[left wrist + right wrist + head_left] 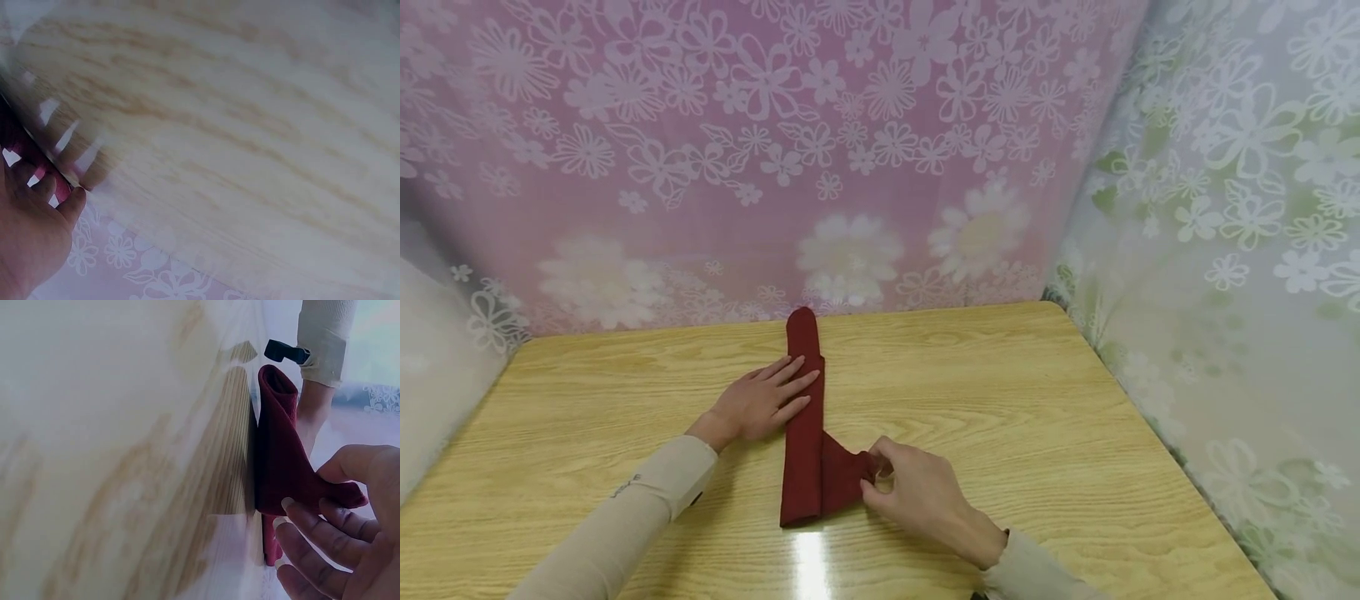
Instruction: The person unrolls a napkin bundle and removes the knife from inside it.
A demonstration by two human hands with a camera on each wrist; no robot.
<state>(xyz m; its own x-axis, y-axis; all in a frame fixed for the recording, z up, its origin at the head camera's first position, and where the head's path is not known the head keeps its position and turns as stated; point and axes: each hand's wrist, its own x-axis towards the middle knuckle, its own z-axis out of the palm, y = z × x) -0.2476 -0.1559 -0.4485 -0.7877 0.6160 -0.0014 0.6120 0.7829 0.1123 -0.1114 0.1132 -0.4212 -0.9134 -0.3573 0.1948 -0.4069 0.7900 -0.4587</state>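
Observation:
A dark red cloth, folded into a long narrow strip, lies on the wooden table with its rounded end toward the back edge. My left hand rests on the strip's middle, fingers straight and spread. From the strip's near right side a loose flap sticks out, and my right hand pinches its outer end between thumb and fingers. In the right wrist view, the cloth shows a rolled near end, and the flap is lifted. The left wrist view catches only part of my left hand and a bit of red cloth.
The wood-grain table stretches out around the cloth on both sides. A pink flowered curtain hangs behind its back edge, and a pale flowered curtain is on the right. Light glares off the tabletop near the front.

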